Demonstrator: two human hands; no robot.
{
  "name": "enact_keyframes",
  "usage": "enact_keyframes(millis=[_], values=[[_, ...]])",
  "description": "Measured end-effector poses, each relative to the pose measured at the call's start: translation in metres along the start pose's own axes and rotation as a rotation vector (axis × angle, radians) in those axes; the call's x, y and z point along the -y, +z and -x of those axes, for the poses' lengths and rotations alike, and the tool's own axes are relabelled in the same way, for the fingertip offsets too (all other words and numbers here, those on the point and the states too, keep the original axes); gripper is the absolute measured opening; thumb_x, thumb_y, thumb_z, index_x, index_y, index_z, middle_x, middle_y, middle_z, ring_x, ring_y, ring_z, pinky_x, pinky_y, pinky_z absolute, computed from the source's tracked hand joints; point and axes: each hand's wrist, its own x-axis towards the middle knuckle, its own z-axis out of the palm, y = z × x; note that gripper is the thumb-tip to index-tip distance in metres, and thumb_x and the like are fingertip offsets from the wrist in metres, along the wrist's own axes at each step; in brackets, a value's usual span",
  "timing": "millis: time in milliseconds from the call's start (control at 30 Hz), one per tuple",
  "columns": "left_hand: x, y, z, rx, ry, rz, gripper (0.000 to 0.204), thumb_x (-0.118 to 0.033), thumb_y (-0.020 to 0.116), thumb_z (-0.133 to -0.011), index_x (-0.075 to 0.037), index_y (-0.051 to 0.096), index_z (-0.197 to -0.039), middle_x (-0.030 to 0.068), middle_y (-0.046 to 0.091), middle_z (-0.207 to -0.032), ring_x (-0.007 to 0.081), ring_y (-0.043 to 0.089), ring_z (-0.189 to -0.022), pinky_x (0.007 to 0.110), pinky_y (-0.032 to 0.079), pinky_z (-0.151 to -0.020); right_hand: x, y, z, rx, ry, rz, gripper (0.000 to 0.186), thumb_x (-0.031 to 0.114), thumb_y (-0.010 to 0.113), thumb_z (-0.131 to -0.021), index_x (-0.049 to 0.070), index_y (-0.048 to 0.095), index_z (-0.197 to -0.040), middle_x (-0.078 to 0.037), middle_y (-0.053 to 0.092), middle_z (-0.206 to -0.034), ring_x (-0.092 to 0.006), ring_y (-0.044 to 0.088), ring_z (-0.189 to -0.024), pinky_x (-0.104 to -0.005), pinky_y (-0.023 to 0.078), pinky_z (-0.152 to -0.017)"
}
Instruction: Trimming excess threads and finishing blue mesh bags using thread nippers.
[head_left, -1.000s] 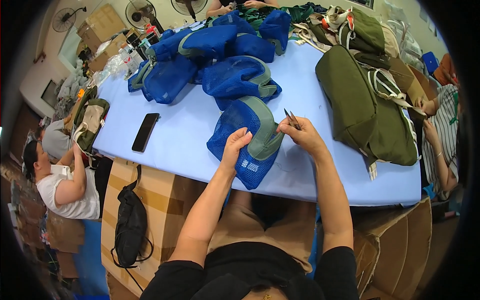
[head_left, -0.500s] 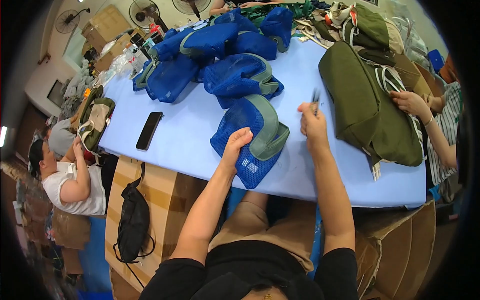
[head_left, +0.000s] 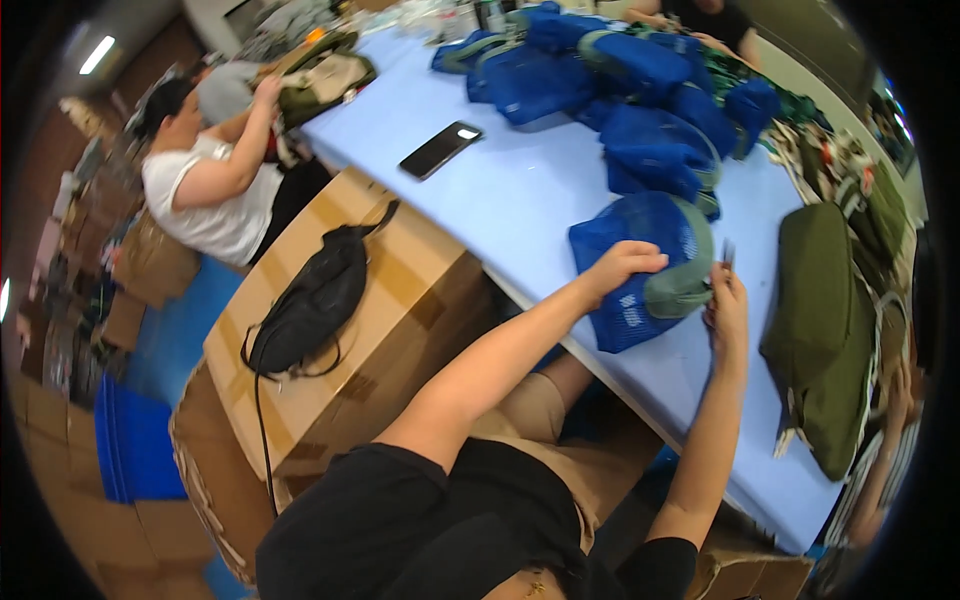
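A blue mesh bag with a grey-green trim (head_left: 640, 220) lies at the near edge of the table. My left hand (head_left: 618, 268) grips it from the lower left, fingers closed on the mesh. At its right side, beside the trim, my right hand (head_left: 727, 301) is closed around small pointed snips (head_left: 729, 252), slightly blurred; whether the blades touch the bag is unclear.
The pale blue table (head_left: 510, 220) bears more blue bags (head_left: 640, 150), a phone (head_left: 440, 150) and olive bags (head_left: 815, 330). A cardboard box (head_left: 400, 310) with a black pouch (head_left: 310, 300) adjoins it. Co-workers (head_left: 215, 180) work around the table.
The view has swung toward the left and tilted. My right hand with the snips, raised away from the bag half a second ago, is back beside the bag's trim.
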Motion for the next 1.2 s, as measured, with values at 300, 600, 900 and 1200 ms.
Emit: enact_keyframes(millis=[300, 600, 900, 1200], values=[[0.007, -0.005, 0.0, 0.046, 0.043, 0.031, 0.029, -0.018, 0.056, -0.084, -0.01, 0.047, -0.058, -0.0085, 0.042, -0.06, 0.0004, 0.037, -0.058, 0.018, 0.03, -0.054, -0.006, 0.003, -0.006, -0.013, -0.044, -0.001, 0.025, 0.036, 0.056, -0.085, 0.012, 0.051, -0.081, 0.009, 0.035, -0.051, -0.0003, 0.03, -0.039, -0.0162, 0.021, -0.036], [0.001, 0.001, -0.001, 0.047, 0.062, -0.013, 0.033, -0.02, 0.056, -0.084, -0.011, 0.045, -0.055, -0.0082, 0.04, -0.058, 0.0016, 0.034, -0.056, 0.019, 0.028, -0.053, -0.027, -0.024, -0.033, -0.306, -0.358, 0.067, 0.03, 0.036, 0.054, -0.086, 0.007, 0.06, -0.08, 0.009, 0.035, -0.05, -0.0002, 0.028, -0.042, -0.0183, 0.019, -0.039], [0.006, -0.004, 0.003, 0.055, 0.068, 0.016, 0.032, -0.02, 0.057, -0.083, -0.011, 0.046, -0.055, -0.0074, 0.042, -0.06, 0.002, 0.036, -0.059, 0.019, 0.03, -0.055, -0.033, -0.016, -0.03, -0.3, -0.478, 0.229, 0.03, 0.031, 0.053, -0.087, 0.004, 0.062, -0.076, 0.007, 0.038, -0.054, -0.0032, 0.032, -0.05, -0.0199, 0.023, -0.046], [0.009, -0.005, -0.005, 0.007, 0.1, -0.025, 0.017, -0.018, 0.06, -0.081, -0.008, 0.059, -0.067, -0.0053, 0.055, -0.069, 0.0031, 0.048, -0.067, 0.019, 0.038, -0.064, -0.024, -0.013, -0.028, -0.367, -0.49, 0.318, 0.026, 0.025, 0.055, -0.086, 0.002, 0.065, -0.083, 0.005, 0.044, -0.058, -0.004, 0.034, -0.054, -0.0213, 0.026, -0.048]])
